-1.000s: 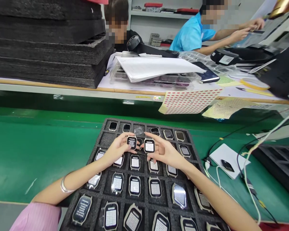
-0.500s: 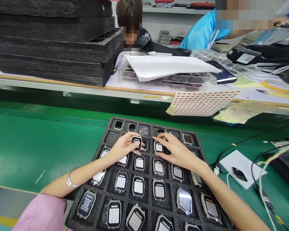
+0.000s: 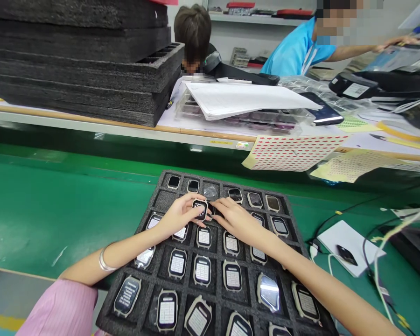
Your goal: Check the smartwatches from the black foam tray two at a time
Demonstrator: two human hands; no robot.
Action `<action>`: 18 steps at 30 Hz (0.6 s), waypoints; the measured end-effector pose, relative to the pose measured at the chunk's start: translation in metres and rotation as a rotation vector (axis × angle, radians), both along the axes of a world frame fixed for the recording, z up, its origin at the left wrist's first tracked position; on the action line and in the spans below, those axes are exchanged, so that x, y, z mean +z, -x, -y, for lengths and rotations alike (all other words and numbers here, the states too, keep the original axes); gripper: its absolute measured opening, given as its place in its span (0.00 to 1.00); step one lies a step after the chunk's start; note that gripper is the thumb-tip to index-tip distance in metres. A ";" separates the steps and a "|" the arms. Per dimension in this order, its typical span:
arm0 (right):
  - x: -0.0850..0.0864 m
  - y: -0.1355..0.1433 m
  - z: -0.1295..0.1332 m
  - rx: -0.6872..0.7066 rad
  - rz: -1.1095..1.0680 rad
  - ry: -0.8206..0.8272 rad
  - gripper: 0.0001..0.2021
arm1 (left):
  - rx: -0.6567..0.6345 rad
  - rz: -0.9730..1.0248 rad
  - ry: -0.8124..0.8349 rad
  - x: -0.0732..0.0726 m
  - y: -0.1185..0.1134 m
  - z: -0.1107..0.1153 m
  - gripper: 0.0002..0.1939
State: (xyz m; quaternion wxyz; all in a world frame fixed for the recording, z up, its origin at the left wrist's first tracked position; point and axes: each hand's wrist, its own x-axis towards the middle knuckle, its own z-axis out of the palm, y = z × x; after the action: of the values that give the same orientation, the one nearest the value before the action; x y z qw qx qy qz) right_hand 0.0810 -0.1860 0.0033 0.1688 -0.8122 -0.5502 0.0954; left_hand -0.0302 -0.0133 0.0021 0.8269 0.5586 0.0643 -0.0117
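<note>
My left hand [image 3: 184, 212] is closed around a pale-framed smartwatch [image 3: 199, 211], its thumb on the lit face. Right beside it, my right hand [image 3: 236, 217] pinches at a second, dark-faced smartwatch [image 3: 211, 209], which is mostly covered by fingers. Both hands hover over a black foam tray [image 3: 191, 298] with square compartments. Most compartments hold smartwatch bodies without straps, many with white lit screens, such as one watch [image 3: 202, 270] in the middle. A compartment in the back row holds crumpled clear film [image 3: 210, 191].
A tall stack of black foam trays [image 3: 73, 70] stands on the shelf ahead, beside papers [image 3: 248, 95] on clear plastic trays. Sticker sheets [image 3: 294, 151] hang off its edge. Cables and a white box [image 3: 350, 247] lie right on the green bench [image 3: 73, 200]. Two people are beyond.
My right hand has moved left, away from a lit watch in the tray, to the dark watch beside my left hand. The screen of the watch in my left hand shows a different picture.
</note>
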 end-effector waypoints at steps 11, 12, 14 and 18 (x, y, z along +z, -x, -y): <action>0.009 0.008 -0.014 -0.081 -0.413 -0.264 0.07 | 0.190 0.085 -0.068 -0.003 0.003 -0.020 0.23; 0.013 0.009 -0.011 -0.102 -0.558 -0.314 0.09 | 0.215 0.087 -0.073 -0.006 0.002 -0.024 0.23; 0.019 0.011 -0.006 -0.182 -0.817 -0.375 0.14 | 0.257 0.079 -0.062 -0.014 0.001 -0.029 0.23; 0.023 0.014 0.003 -0.289 -1.032 -0.454 0.21 | 0.294 0.053 0.014 -0.021 0.001 -0.022 0.21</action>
State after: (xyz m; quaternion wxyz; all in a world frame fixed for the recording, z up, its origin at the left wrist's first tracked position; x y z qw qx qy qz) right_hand 0.0673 -0.1895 0.0265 0.5962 -0.6710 -0.2870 0.3346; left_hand -0.0314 0.0092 -0.0185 0.8249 0.5376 0.1235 0.1237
